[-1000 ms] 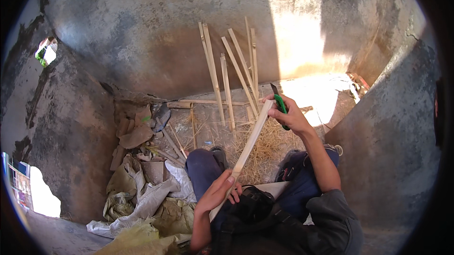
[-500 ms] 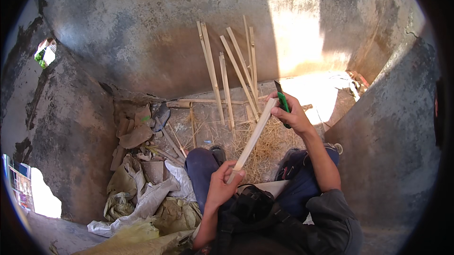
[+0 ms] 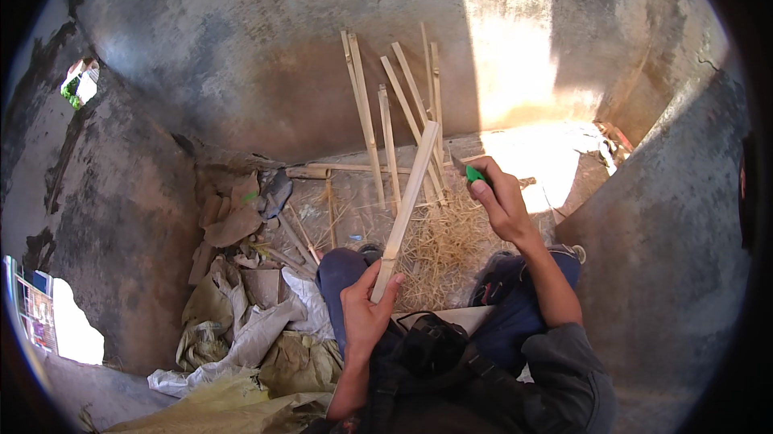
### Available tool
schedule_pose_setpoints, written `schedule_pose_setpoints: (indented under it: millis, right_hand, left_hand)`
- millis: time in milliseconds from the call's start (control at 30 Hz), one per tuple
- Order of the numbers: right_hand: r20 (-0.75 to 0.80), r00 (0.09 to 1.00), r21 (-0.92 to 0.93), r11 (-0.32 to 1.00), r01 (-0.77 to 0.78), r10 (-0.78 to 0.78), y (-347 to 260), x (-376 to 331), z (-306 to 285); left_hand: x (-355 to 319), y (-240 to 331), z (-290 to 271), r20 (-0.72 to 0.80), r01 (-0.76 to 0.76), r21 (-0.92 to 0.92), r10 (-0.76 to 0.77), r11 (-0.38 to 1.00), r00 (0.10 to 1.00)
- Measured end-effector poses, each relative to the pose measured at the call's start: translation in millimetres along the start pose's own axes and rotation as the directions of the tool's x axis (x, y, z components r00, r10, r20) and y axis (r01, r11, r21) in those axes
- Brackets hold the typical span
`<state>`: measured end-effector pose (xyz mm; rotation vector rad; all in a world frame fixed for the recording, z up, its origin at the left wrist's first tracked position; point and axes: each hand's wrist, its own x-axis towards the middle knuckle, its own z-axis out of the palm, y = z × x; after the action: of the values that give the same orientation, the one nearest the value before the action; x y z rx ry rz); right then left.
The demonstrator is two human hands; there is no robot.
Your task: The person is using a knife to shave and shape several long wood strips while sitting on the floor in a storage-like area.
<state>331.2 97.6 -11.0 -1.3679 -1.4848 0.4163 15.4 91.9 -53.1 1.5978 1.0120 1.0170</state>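
Observation:
A pale bamboo strip (image 3: 407, 212) slants up and away from my left hand (image 3: 369, 305), whose fingers wrap round its lower end just above a visible node. The strip's far end stands free in the air. To the right of it, my right hand (image 3: 503, 202) is closed on a green-handled utility knife (image 3: 473, 174). Its dark blade points up and left, apart from the strip. Most of the handle is hidden in my fingers. Below both hands, a heap of thin shavings (image 3: 447, 249) covers the floor between my legs.
Several bamboo strips (image 3: 364, 112) lean on the concrete wall (image 3: 282, 55) ahead. A bamboo pole (image 3: 346, 167) lies along its foot. Crumpled sacks (image 3: 241, 337) and broken rubble (image 3: 233, 221) lie at the left. A low wall (image 3: 660, 249) rises on the right.
My right hand has let go of the strip's far end and moved slightly down with the knife. The strip has swung more upright in my left hand, which has shifted a little left.

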Motion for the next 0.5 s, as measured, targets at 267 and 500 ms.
schedule_pose_setpoints:
  millis: [267, 500]
  right_hand:
    - [0.212, 0.867, -0.298, 0.815, 0.497, -0.452, -33.8, -22.4, 51.1]
    - [0.187, 0.867, -0.309, 0.810, 0.499, -0.463, -38.1, -22.1, 50.6]
  left_hand:
    - [12.7, 28.6, -0.5, -0.086, -0.078, 0.151, 0.092, 0.985, 0.992]
    - [12.1, 36.8, 5.4, -0.075, -0.109, 0.151, 0.121, 0.983, 0.990]
